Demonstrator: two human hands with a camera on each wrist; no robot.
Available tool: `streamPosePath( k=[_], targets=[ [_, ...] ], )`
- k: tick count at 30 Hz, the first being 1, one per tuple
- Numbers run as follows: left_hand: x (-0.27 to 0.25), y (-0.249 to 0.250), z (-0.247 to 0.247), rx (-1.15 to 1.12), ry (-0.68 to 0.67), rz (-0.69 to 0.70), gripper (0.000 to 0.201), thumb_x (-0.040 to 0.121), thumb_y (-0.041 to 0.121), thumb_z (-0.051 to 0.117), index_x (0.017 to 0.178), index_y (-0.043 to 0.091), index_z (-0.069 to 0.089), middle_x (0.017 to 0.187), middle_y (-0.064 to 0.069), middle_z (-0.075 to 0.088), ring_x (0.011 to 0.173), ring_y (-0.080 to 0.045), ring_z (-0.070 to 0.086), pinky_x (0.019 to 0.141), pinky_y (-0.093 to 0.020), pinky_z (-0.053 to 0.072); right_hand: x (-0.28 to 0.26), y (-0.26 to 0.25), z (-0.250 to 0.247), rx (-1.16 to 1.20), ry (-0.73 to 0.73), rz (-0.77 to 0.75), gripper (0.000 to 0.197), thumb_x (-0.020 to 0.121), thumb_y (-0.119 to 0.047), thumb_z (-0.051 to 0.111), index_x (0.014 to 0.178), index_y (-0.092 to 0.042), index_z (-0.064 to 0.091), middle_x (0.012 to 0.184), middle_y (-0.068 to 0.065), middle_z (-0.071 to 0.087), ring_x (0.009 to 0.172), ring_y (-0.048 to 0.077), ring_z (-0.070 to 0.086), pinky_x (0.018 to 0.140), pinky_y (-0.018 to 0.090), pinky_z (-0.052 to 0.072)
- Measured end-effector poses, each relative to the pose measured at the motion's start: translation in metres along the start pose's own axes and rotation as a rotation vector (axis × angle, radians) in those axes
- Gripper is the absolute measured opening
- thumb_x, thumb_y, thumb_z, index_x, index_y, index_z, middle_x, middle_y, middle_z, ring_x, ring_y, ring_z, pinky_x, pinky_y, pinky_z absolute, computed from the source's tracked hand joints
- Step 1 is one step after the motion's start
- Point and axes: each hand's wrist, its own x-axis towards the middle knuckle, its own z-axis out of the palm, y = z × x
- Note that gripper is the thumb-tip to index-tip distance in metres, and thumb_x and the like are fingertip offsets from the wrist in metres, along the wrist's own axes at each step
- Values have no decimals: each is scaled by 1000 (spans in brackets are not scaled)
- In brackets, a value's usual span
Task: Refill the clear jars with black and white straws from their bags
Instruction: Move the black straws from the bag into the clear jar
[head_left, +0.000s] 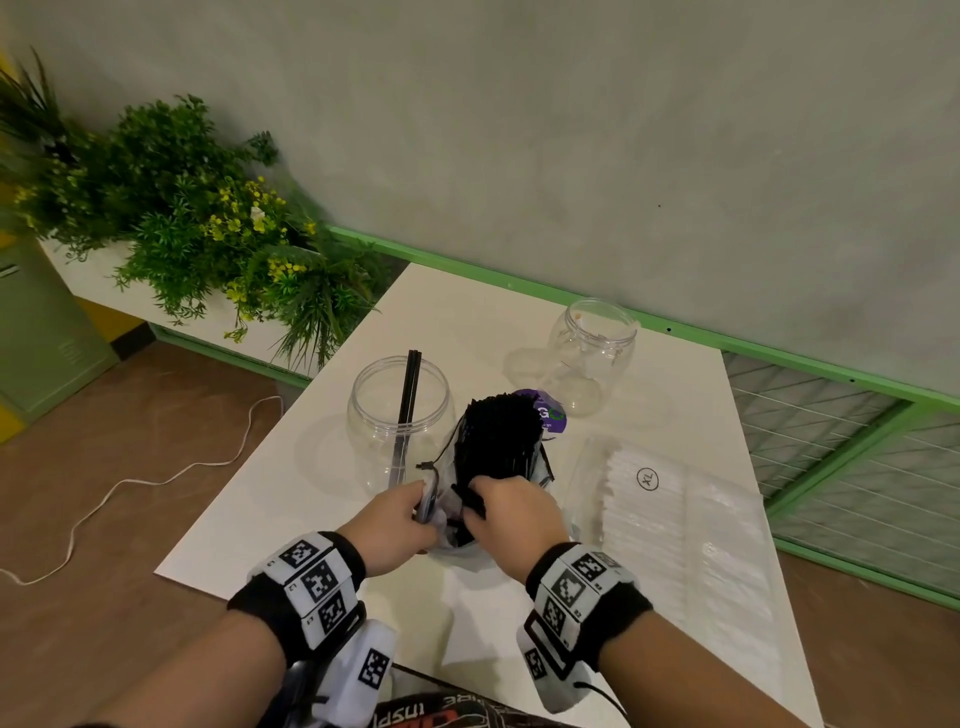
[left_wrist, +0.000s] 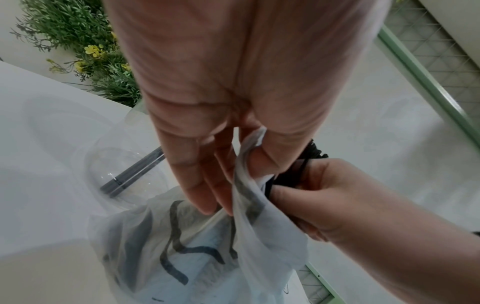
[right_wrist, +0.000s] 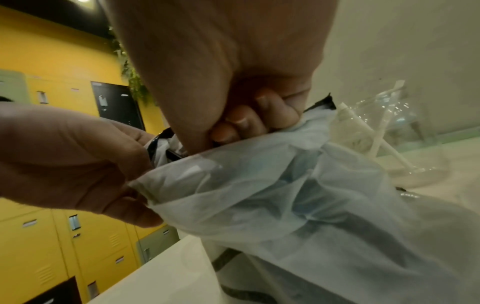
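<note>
A thin white plastic bag (head_left: 452, 540) full of black straws (head_left: 496, 436) lies on the white table (head_left: 291, 493), its mouth toward me. My left hand (head_left: 415, 512) pinches the bag's rim (left_wrist: 249, 164) between thumb and fingers. Inside the mouth, my right hand (head_left: 478, 499) has its fingers (right_wrist: 249, 121) curled round a bunch of the black straws. To the left stands a clear jar (head_left: 397, 415) with a few black straws (left_wrist: 135, 170) leaning in it. Another clear jar (head_left: 592, 353) at the back holds a few white straws (right_wrist: 376, 133). The clear bag of white straws (head_left: 665, 509), marked XL, lies to the right.
A purple label (head_left: 545, 415) shows behind the black straws. A planter of green plants (head_left: 208, 223) stands left of the table, and a white cable (head_left: 156, 478) runs over the floor. A green-framed wire grille (head_left: 831, 441) is on the right. Yellow lockers (right_wrist: 52, 246) stand behind.
</note>
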Motion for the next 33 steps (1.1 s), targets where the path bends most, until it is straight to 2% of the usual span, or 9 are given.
streamPosePath(
  k=[6,10,15,19,22,25,28,30,33],
  targets=[
    [1,-2,-6,12,38,-17,38,63,38,60,86,9,56,79,-7,61,74,-20,57,82,-52,53,-17,25,-9,283,307,32,15,87,-29,66,79,-21,56,48,-11,37,48,6,41,49,19,32],
    [0,-1,-7,45,20,-14,28,69,32,60,89,12,59,83,-7,63,80,-24,61,84,-51,54,-23,48,-15,373,520,137,22,82,-23,72,96,-19,56,61,-14,36,55,6,43,51,14,33],
    [-1,5,-2,6,-7,6,16,90,8,57,95,21,65,89,-3,67,79,-14,63,76,-29,55,-11,57,-7,383,417,264,42,86,-24,69,119,-20,43,81,-15,37,65,2,44,59,22,35],
    [-2,9,-3,-15,-1,13,15,90,7,57,96,19,64,90,-5,67,80,-14,63,72,-24,54,-27,48,-6,405,612,84,32,87,-14,64,109,-23,42,88,-11,39,72,-1,42,62,12,34],
    [-2,9,-3,-27,-4,10,19,88,4,57,94,19,64,87,-3,67,79,-13,64,73,-27,56,-43,31,-1,360,483,-237,12,89,-14,54,96,-21,48,86,-14,43,77,-2,42,72,8,34],
    [0,9,-1,-4,6,13,24,83,2,58,91,24,65,82,0,65,78,-15,63,78,-35,56,-45,23,12,273,258,-484,16,93,-10,47,103,-10,60,98,2,61,89,17,55,82,21,44],
    [-2,11,0,-26,6,16,16,77,17,61,93,16,63,79,-3,61,73,-17,58,78,-41,55,-32,21,15,253,190,-356,24,92,-11,45,109,-8,61,104,6,65,95,22,57,84,32,48],
    [-1,5,0,-29,14,8,33,72,31,59,95,7,58,80,-10,59,74,-19,57,81,-49,55,-23,21,11,157,135,-252,24,90,-10,50,112,-9,61,105,7,65,97,26,56,83,38,48],
    [1,2,0,-16,6,-19,25,74,21,58,95,7,57,90,-20,62,83,-29,62,83,-51,55,-18,20,1,79,-65,-155,31,94,-17,53,124,-14,55,117,5,61,108,25,54,91,36,43]
  ],
)
